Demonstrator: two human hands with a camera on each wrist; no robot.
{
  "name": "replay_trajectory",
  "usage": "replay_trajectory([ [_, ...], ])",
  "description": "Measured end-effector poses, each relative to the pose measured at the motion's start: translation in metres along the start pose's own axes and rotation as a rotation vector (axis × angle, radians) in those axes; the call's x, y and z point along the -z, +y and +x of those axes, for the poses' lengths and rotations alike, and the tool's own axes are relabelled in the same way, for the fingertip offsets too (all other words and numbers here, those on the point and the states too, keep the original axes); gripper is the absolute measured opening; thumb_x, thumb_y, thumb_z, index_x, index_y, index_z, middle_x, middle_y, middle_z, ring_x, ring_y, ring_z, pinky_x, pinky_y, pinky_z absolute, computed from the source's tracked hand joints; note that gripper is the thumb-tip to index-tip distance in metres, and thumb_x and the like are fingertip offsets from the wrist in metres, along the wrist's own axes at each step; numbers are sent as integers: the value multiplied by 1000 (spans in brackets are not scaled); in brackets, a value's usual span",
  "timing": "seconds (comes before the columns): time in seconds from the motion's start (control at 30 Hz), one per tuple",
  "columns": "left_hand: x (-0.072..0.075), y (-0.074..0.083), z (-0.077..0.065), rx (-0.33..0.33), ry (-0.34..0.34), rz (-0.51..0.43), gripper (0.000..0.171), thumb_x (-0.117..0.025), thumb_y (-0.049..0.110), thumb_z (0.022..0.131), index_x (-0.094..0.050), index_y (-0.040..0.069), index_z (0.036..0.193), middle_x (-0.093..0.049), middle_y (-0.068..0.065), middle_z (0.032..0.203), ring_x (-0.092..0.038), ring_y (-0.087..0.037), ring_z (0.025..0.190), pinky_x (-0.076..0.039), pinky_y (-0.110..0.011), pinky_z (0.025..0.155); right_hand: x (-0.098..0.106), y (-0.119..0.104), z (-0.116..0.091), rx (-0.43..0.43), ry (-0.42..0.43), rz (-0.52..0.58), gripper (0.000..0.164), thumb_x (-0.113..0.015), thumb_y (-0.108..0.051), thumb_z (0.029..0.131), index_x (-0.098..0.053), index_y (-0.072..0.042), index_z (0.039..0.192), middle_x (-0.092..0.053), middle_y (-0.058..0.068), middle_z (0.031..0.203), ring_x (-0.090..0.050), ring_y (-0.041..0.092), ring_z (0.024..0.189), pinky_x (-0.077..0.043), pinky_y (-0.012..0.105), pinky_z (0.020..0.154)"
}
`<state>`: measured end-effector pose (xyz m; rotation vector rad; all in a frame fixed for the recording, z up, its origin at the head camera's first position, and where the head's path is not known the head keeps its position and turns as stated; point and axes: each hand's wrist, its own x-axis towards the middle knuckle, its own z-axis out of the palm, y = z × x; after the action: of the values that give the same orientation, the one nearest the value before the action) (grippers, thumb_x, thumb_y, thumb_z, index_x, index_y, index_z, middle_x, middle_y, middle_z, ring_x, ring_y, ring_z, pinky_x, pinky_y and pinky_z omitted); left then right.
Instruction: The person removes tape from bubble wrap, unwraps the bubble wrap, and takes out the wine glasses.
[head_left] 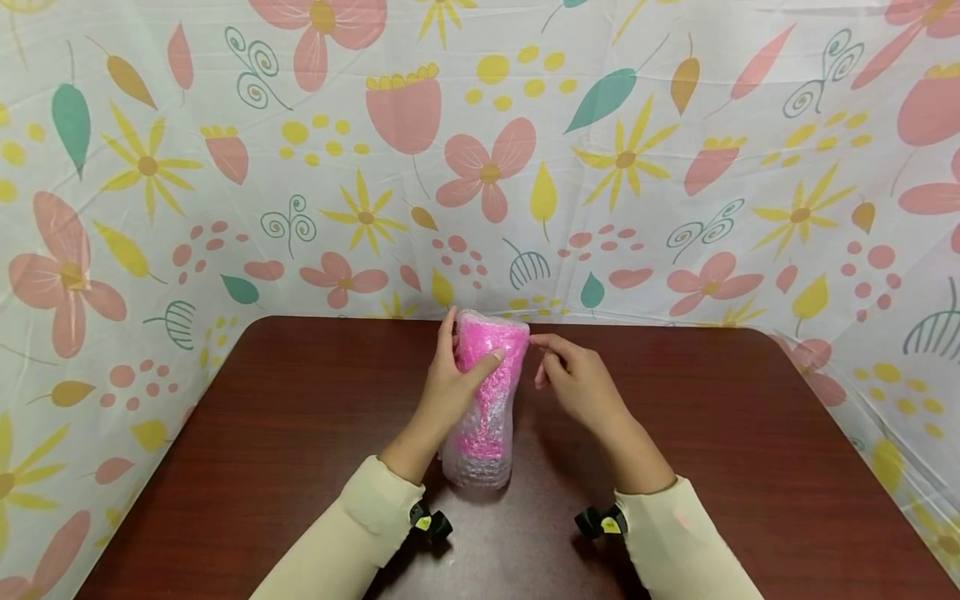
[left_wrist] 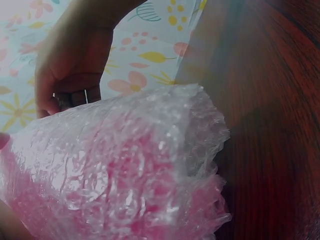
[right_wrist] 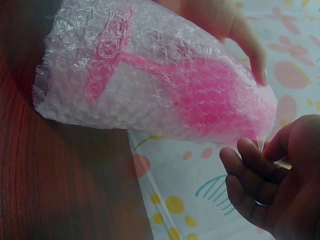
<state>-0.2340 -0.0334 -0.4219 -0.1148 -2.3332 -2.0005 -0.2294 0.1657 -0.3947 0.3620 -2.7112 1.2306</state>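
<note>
A pink goblet-shaped object shows through clear bubble wrap, its bowl toward the upper end and its stem and foot lower down. My left hand grips the bundle near its upper end, thumb across the front and fingers round the far side. At the upper right corner is my right hand; its thumb and index finger pinch a small strip of clear tape that comes off the wrap. The bundle is held tilted over the table, and whether its lower end touches the top cannot be told.
The dark red-brown wooden table reaches back to a hanging cloth printed with flowers and leaves. Black wrist cameras are strapped at both cuffs.
</note>
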Motion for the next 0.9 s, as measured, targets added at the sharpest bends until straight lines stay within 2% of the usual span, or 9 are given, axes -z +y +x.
replay_trajectory([
  [0.13, 0, -1, 1, 21, 6, 2, 95, -74, 53, 77, -15, 43, 151, -42, -4, 146, -48, -24, 128, -44, -47, 104, -1, 1, 0, 0, 27, 13, 29, -42, -13, 98, -63, -19, 117, -65, 3, 71, -59, 20, 67, -46, 28, 60],
  [0.3, 0, -3, 3, -5, 17, -12, 89, -75, 48, 78, -25, 34, 150, -43, 1, 146, -48, -20, 128, -43, -45, 106, -3, 0, 1, -7, 50, 54, 18, -43, -14, 99, -59, -19, 106, -64, 3, 70, -63, 19, 67, -49, 31, 58],
  [0.6, -1, -3, 2, -29, 20, -24, 89, -77, 46, 77, -28, 30, 148, -43, 1, 145, -50, -20, 127, -46, -43, 103, -2, -1, -1, -12, 64, 95, 12, -44, -23, 101, -54, -19, 96, -64, 15, 72, -62, 19, 63, -45, 31, 52],
  [0.77, -1, -3, 2, -29, 24, -26, 91, -78, 47, 75, -27, 31, 148, -41, 1, 145, -50, -20, 126, -47, -42, 102, -2, -1, -1, 17, 76, 83, 24, -56, -41, 97, -51, -19, 91, -63, 12, 66, -64, 24, 62, -44, 29, 53],
  [0.9, -2, -2, 1, -34, 34, -16, 90, -79, 48, 75, -28, 32, 147, -41, 2, 143, -49, -20, 126, -47, -42, 102, -3, 0, 0, 28, 88, 77, 24, -60, -40, 94, -51, -19, 88, -63, 9, 63, -65, 28, 62, -43, 28, 52],
])
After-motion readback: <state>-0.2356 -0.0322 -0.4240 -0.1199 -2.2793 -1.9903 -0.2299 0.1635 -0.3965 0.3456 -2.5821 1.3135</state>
